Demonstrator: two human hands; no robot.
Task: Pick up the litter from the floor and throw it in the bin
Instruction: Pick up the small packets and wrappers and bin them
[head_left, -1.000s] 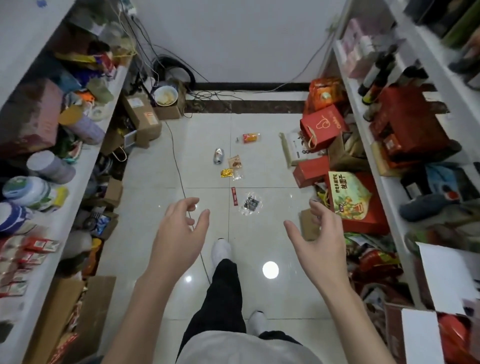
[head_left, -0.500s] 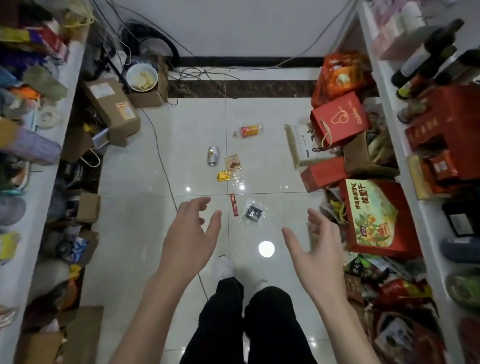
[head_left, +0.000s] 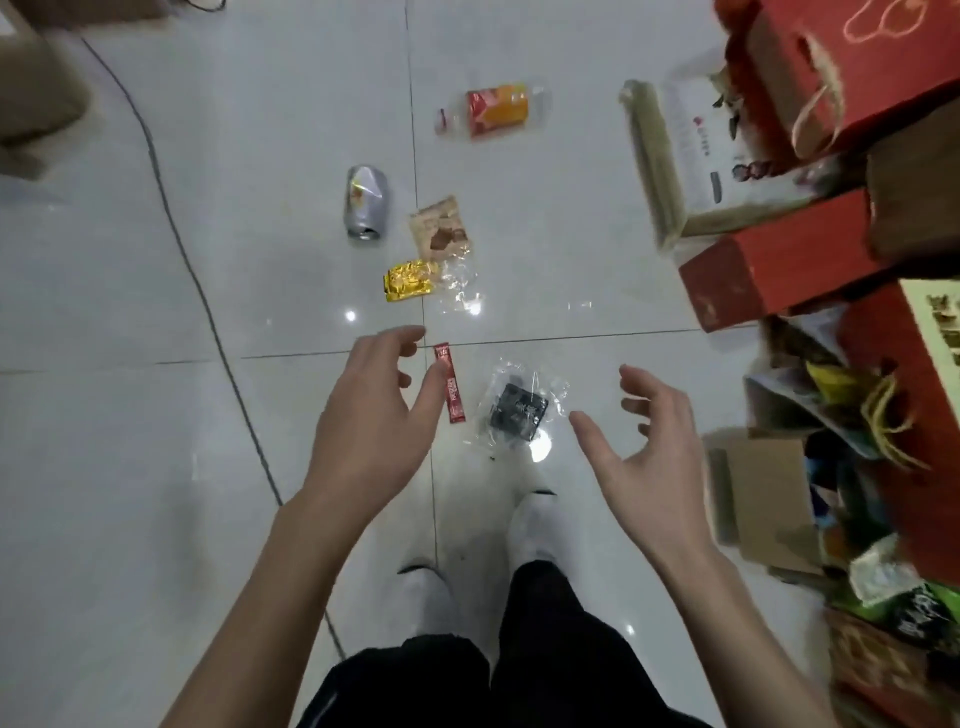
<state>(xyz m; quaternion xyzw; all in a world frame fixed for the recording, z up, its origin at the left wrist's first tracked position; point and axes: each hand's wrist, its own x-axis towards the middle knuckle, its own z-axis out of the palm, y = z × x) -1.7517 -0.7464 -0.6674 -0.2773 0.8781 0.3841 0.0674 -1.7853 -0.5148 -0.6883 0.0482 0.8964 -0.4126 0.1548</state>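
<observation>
Both hands empty, fingers spread: left hand (head_left: 374, 415) just by red sachet (head_left: 451, 383), right hand (head_left: 649, 447) near clear wrapper w/ black item (head_left: 519, 408). Both prob light, crinkly, slippery; pinch an edge. Farther on floor (head_left: 156, 426): gold foil (head_left: 409, 279), crushed can (head_left: 366, 208), bottle (head_left: 493, 110).

A glossy pale tiled floor (head_left: 545, 218) is seen, crossed by dark grout lines and a thin black cable (head_left: 176, 244). Ceiling light is reflected in small bright spots (head_left: 350, 315).
</observation>
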